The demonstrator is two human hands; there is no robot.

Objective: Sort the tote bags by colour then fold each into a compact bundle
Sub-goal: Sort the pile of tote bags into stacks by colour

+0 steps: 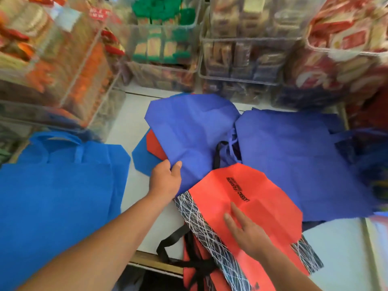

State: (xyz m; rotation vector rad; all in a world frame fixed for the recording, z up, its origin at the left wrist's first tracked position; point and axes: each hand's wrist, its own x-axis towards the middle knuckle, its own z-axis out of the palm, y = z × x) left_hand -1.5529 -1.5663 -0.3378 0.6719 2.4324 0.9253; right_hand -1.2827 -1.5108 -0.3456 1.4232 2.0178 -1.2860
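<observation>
While the left hand [165, 179] pinches the near edge of a violet-blue bag [193, 127], thumb on top, the right hand [245, 229] lies flat w/ fingers spread on the orange bag [258, 192] at counter [128, 124] front. Far left: bright blue bag [63, 190]; right side: 2nd violet-blue bag [294, 156].

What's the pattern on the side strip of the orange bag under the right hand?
The side strip is black with thin white crisscrossing lines; the head view shows it.

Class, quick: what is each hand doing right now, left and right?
Left hand: pinches the edge of the violet bag.
Right hand: open, fingers flat on the orange bag.
</observation>
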